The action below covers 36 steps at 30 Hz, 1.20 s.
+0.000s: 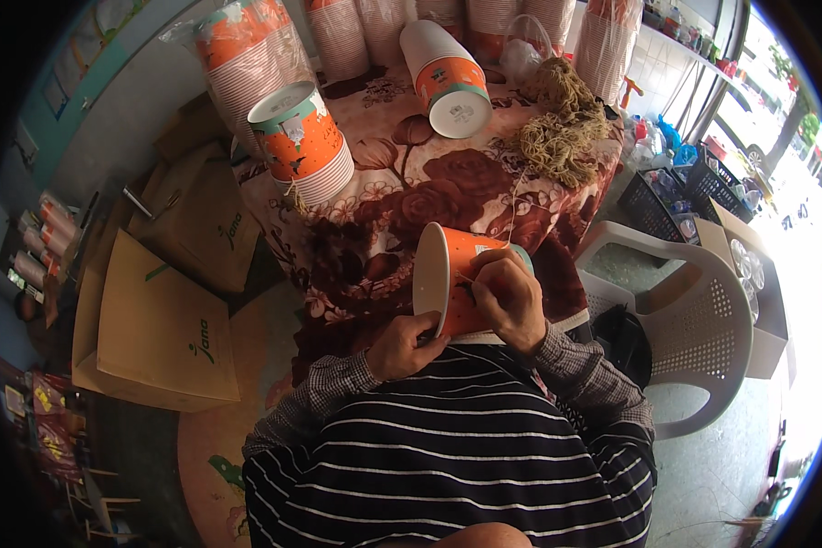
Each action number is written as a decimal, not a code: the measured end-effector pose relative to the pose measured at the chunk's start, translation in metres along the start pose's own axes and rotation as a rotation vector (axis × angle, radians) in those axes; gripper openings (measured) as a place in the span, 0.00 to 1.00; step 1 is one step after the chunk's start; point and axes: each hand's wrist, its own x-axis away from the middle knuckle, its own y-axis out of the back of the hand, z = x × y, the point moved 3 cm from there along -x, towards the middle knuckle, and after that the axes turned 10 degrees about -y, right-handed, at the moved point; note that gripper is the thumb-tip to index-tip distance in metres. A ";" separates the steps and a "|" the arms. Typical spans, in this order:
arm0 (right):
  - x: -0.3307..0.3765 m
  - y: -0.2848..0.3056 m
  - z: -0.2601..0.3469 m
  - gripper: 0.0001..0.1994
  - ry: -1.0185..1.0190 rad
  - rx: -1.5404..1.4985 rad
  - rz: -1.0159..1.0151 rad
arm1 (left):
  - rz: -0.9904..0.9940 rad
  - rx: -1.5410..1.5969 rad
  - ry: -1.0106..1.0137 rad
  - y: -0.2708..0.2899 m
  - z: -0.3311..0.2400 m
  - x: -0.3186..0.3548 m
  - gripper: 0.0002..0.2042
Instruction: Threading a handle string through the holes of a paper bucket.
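An orange and white paper tub [449, 274] lies on its side against my chest, its open mouth facing left. My left hand [406, 345] grips the tub's lower rim. My right hand [505, 294] rests on the tub's side, fingers pinched on a thin string [510, 215] that runs up toward the tangle of brown twine [557, 128] on the table.
A table with a dark red flowered cloth [411, 192] carries stacks of the same paper tubs [303, 144] and a stack lying on its side [447, 78]. Flattened cardboard boxes [164, 320] lean at the left. A white plastic chair [694, 320] stands at the right, crates [676, 196] beyond it.
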 end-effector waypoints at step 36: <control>-0.005 0.005 0.000 0.04 0.027 0.009 0.063 | 0.071 -0.081 0.090 -0.001 0.002 0.005 0.07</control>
